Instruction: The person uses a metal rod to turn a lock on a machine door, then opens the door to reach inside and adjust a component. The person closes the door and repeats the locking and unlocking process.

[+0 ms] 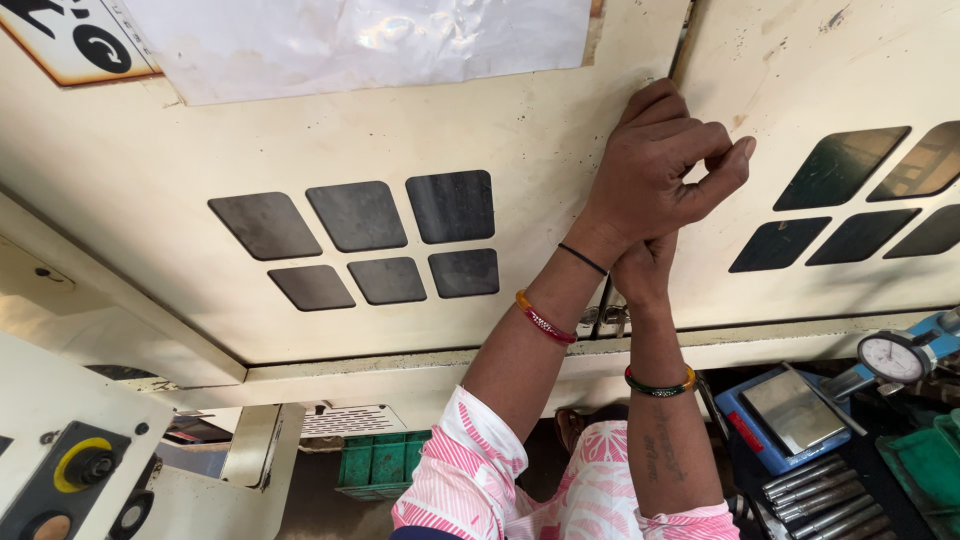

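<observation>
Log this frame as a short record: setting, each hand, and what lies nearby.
setting: cream machine doors with dark window panes
left hand: fingers curled at the seam between the two doors
right hand: mostly hidden behind the left wrist, near the door latch
nearby: dial gauge, metal rods, green crate

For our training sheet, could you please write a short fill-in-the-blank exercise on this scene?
1. The left hand rests at the seam between two cream ____.
2. Each door has a grid of dark ____.
3. The dial gauge sits to the ____ of the arms.
4. The right hand lies ____ the left wrist.

Missing: doors; windows; right; under
</observation>
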